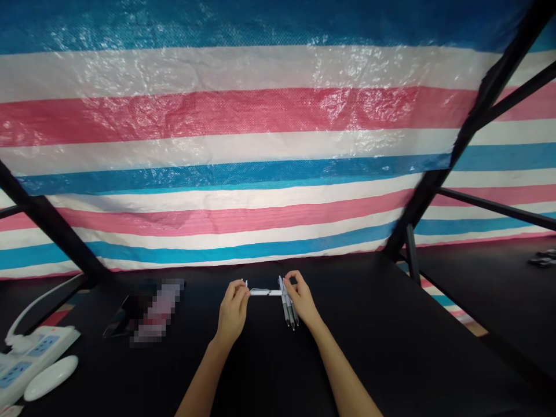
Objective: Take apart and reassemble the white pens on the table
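Note:
A white pen [266, 292] lies crosswise between my hands, its right end meeting a small bunch of pens. My left hand [233, 307] is closed in a pinch at the pen's left end, with small white tips showing by the fingertips. Several white pens with grey grips [288, 307] sit side by side, their points toward me. My right hand [302, 298] is curled around their upper right side, thumb and fingers closed against them. Its fingers partly cover the upper ends of the bunch.
The black tabletop [269, 370] bears a blurred-out, phone-like item [158, 313] at left. A white power strip [41, 347] with a plugged cable and a white oval object [51, 377] are at lower left. Black frame bars [417, 202] and a striped plastic sheet [243, 139] stand behind.

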